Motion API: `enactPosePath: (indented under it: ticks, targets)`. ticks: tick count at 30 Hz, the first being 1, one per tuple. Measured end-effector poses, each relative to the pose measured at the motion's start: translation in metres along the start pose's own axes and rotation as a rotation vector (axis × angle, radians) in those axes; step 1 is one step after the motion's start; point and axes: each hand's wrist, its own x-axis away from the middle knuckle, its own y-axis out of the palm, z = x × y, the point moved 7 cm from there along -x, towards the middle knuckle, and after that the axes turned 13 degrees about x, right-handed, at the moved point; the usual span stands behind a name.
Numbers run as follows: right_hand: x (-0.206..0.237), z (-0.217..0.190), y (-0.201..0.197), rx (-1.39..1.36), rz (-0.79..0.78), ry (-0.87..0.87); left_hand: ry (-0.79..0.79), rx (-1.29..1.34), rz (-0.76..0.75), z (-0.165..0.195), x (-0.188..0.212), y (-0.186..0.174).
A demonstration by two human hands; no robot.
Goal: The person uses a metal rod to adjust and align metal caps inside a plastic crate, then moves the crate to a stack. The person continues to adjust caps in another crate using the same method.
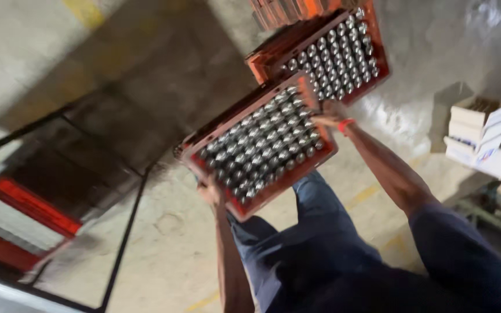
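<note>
Dark blue trousers (320, 243) and sleeve fill the bottom of our view, above the concrete floor (163, 255). Held out before us is a red crate (260, 145) packed with silver-capped bottles (262, 136), tilted, just beside a second full crate (326, 49) on a stack. We judge it heavy, stiff and fragile in its load, best gripped at opposite rims. Our left hand (210, 188) clasps the near corner; our right hand (331, 113), with a red wristband (346, 124), clamps the far edge.
</note>
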Motion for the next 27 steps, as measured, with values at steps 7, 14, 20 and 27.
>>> enactPosePath:
  ticks: [7,14,20,27]
  targets:
    - [-0.095,0.092,-0.085,0.323,0.252,-0.013,-0.028,-0.232,0.074,-0.036,0.0,0.151]
    - [-0.107,0.14,-0.137,0.543,0.497,0.001,-0.131,-0.373,0.059,-0.046,0.014,0.239]
    - [-0.069,0.136,-0.147,0.356,0.755,-0.046,-0.288,-0.483,-0.069,-0.057,0.025,0.287]
    - [-0.01,0.041,-0.074,0.342,0.335,-0.198,-0.216,-0.514,-0.392,-0.033,0.037,0.248]
